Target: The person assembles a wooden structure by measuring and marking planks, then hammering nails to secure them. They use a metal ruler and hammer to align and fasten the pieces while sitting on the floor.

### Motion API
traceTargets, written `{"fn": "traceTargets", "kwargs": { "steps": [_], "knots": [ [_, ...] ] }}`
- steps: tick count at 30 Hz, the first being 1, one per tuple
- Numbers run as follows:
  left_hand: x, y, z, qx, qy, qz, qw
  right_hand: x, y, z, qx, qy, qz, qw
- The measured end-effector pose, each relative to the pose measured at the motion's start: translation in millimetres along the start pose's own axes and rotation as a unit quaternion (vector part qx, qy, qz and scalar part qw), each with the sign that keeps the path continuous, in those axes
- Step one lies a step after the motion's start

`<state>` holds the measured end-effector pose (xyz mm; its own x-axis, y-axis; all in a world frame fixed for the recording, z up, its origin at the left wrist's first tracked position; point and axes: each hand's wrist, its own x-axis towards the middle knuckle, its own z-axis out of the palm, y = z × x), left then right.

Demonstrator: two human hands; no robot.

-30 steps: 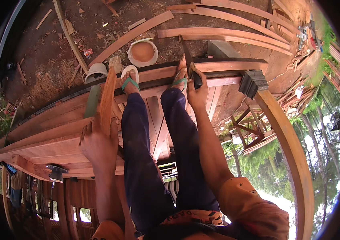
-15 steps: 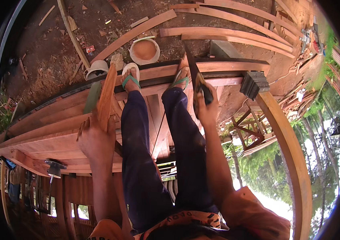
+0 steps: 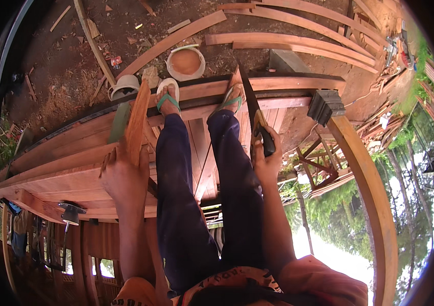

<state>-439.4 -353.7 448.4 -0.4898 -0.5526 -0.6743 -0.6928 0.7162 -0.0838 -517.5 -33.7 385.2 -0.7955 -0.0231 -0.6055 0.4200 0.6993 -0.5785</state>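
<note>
In my right hand (image 3: pixel 268 158) is a handsaw (image 3: pixel 248 94). The fingers wrap its dark handle, and the long blade points away from me past my right foot. My left hand (image 3: pixel 125 171) is closed round the near end of a reddish wooden strip (image 3: pixel 139 120), which stands out ahead of it toward the far side. Just left of the strip is a flat grey-green piece (image 3: pixel 120 122); whether my hand also grips it, I cannot tell. The saw blade and the strip are apart, with my legs between them.
My sandalled feet (image 3: pixel 168 99) rest on a long wooden beam (image 3: pixel 288 84) of the plank structure. Beyond it stand a bucket with brown contents (image 3: pixel 186 61) and a pale pail (image 3: pixel 125 84). Several curved boards (image 3: pixel 288 43) lie on the dirt. A thick post (image 3: pixel 362 173) rises at right.
My right hand has drawn the saw back toward me and slightly right. My left hand and the wooden strip have barely moved.
</note>
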Motion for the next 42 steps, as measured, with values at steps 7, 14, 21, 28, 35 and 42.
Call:
{"fn": "traceTargets", "kwargs": {
  "steps": [7, 14, 21, 28, 35, 42],
  "knots": [
    [4, 3, -4, -0.009, 0.006, -0.011, 1.000, 129, 35, 56, 0.002, -0.013, 0.020, 1.000],
    [10, -1, 8, -0.019, 0.026, 0.008, 0.999, 17, -20, -4, -0.026, 0.010, 0.004, 1.000],
    [1, 1, -3, -0.022, 0.017, -0.003, 1.000, 134, 66, 66, 0.006, -0.009, -0.013, 1.000],
    [-3, 4, -4, -0.019, 0.026, -0.022, 0.999, 59, 13, 18, 0.086, -0.026, 0.074, 0.993],
    [10, 5, 2, -0.040, 0.035, 0.017, 0.998, 98, 72, 52, -0.038, 0.045, -0.104, 0.993],
    [3, 5, -4, -0.058, 0.033, 0.011, 0.998, 77, 51, 42, 0.012, 0.028, -0.064, 0.997]
  ]
}}
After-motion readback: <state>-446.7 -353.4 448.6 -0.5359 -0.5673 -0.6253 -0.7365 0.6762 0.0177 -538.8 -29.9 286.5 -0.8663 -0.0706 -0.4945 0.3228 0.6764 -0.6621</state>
